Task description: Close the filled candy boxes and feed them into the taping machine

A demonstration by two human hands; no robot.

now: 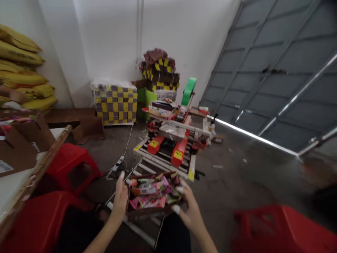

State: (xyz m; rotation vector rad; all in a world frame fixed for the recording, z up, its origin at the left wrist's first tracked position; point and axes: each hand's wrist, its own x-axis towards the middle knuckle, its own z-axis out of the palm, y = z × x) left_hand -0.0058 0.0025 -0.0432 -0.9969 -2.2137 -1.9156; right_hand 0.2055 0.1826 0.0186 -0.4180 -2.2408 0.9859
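A small open brown cardboard box (151, 213) is held between my two hands, above the near end of a roller conveyor. Pink, purple and green wrapped sweets (150, 191) fill it up to the rim. Along the box's left side lies my left hand (120, 199), fingers pointing up and away. My right hand (189, 207) grips the right side, with white coverings on some fingertips. Just beyond the box stands a carton sealing machine (177, 153) with red belt guides, rollers and a green tape roll (189, 92) on top.
Red stools (70, 167) stand at left, and another red stool (286, 225) at lower right. A table (56, 135) on the left bears cardboard boxes (18, 147); a co-worker's arm (12, 94) shows there. A power strip (118, 163) and cords lie on the floor. Wrapped carton stacks (116, 103) stand behind.
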